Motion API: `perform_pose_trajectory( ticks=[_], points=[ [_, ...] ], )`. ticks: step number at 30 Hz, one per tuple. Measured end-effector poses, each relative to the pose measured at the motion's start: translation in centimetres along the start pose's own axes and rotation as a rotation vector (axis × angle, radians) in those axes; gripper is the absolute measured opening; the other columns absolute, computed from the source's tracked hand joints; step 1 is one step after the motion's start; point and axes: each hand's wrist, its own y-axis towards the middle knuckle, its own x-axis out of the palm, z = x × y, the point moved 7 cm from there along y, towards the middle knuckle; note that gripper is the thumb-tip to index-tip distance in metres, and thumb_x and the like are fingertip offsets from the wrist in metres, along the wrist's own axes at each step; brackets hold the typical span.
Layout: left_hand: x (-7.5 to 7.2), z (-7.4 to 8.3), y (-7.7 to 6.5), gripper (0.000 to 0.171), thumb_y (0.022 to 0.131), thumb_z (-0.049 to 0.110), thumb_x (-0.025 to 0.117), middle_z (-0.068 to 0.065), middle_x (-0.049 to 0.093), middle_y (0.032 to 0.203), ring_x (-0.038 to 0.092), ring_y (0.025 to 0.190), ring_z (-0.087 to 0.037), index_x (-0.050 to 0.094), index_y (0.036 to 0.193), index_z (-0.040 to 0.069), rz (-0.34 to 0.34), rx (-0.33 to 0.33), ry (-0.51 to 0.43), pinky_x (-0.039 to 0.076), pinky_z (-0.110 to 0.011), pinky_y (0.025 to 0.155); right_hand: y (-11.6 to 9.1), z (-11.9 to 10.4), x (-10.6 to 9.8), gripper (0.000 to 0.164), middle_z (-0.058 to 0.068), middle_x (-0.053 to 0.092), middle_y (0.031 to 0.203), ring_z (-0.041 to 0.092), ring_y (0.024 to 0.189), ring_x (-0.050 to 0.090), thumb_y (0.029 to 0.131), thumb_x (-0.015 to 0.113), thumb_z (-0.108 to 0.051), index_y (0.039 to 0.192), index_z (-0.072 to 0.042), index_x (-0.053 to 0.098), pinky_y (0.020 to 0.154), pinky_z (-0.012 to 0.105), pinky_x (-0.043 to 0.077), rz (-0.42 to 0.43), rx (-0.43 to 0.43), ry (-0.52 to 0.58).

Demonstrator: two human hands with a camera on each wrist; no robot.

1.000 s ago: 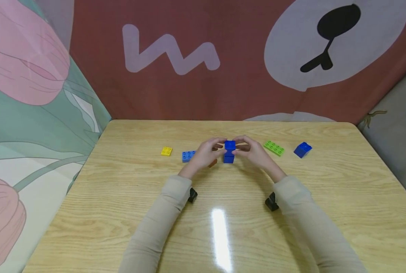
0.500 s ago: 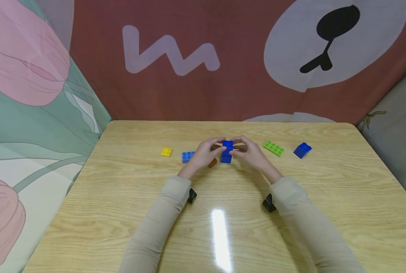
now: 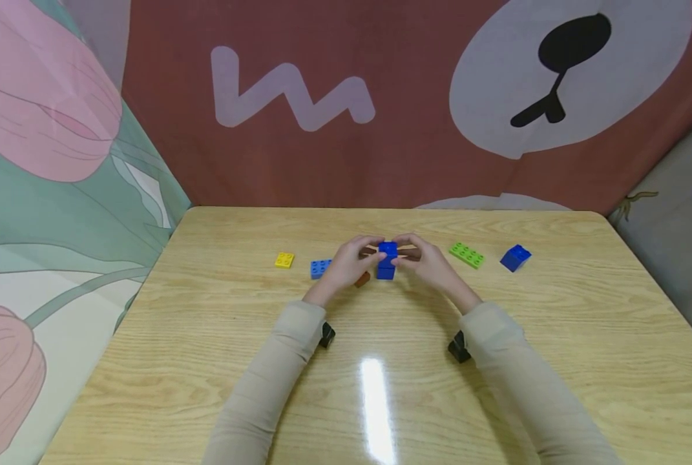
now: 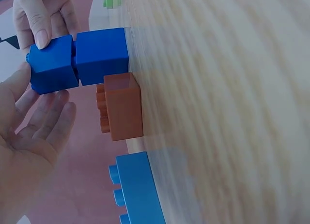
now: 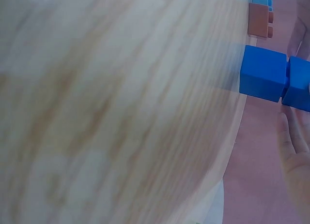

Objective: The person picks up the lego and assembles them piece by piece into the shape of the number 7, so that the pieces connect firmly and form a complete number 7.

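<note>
Two dark blue building bricks stand one above the other at the middle of the table. My left hand (image 3: 346,263) pinches the upper blue brick (image 4: 53,64) from the left, and my right hand (image 3: 431,263) pinches it from the right, thumbs toward me. The lower blue brick (image 4: 102,54) rests on the table. In the left wrist view the upper brick tilts slightly, with a narrow gap along the joint. Close by on the left is a brown brick (image 4: 124,107), partly behind my left hand in the head view. A lighter blue brick (image 4: 138,187) lies farther left.
A yellow brick (image 3: 284,259) lies at the left of the wooden table (image 3: 235,361). To the right are a flat green brick (image 3: 466,255) and another dark blue brick (image 3: 515,258), turned at an angle. A printed cloth (image 3: 299,168) hangs behind the table's back edge.
Between one second and half a second ago, both hands and the two stacked blue bricks shifted slightly left. Since then they have stayed nearly still; the head view tipped a little.
</note>
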Motion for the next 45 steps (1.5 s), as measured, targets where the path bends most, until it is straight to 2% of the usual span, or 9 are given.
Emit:
perform_pose_trajectory(
  ticks=[10,18,24,36,45],
  points=[
    [0.13,-0.73,0.1,0.046,0.096,0.028,0.058,-0.006,0.054,0.138,0.056,0.124,-0.026,0.05,0.139,0.013,-0.03,-0.056,-0.079,0.051,-0.041,0.099,0.03,0.02,0.14,0.04,0.023,0.053,0.133,0.041,0.122,0.054,0.091,0.064,-0.012,0.126,0.001,0.049,0.099,0.049,0.05,-0.005,-0.006,0.024],
    [0.15,-0.71,0.18,0.04,0.096,0.026,0.057,-0.005,0.055,0.137,0.055,0.125,-0.025,0.053,0.134,0.014,-0.086,-0.056,-0.109,0.054,-0.037,0.095,-0.05,-0.02,0.2,0.035,0.023,0.055,0.131,0.04,0.121,0.056,0.091,0.065,-0.009,0.121,0.001,0.05,0.098,0.047,0.051,-0.015,-0.03,0.018],
    [0.21,-0.72,0.37,0.043,0.096,0.027,0.057,-0.006,0.055,0.137,0.054,0.126,-0.025,0.052,0.135,0.011,-0.114,-0.056,-0.109,0.054,-0.037,0.094,-0.02,0.31,0.2,0.034,0.023,0.054,0.133,0.04,0.122,0.056,0.091,0.064,-0.01,0.12,0.001,0.05,0.097,0.048,0.051,-0.023,-0.019,0.029],
    [0.13,-0.7,0.43,0.041,0.096,0.028,0.057,-0.006,0.055,0.136,0.054,0.126,-0.025,0.052,0.134,0.014,-0.123,-0.077,-0.101,0.053,-0.038,0.096,0.28,0.24,0.15,0.034,0.022,0.055,0.13,0.039,0.122,0.056,0.09,0.065,-0.008,0.12,0.0,0.05,0.096,0.046,0.052,-0.048,0.011,0.034],
    [0.15,-0.9,0.58,0.04,0.096,0.03,0.057,-0.005,0.055,0.136,0.053,0.126,-0.024,0.053,0.133,0.016,-0.115,-0.07,-0.11,0.052,-0.038,0.097,0.45,-0.07,0.04,0.035,0.024,0.055,0.128,0.041,0.12,0.056,0.089,0.065,-0.006,0.12,0.001,0.05,0.095,0.044,0.053,-0.048,0.002,0.016]
  ],
)
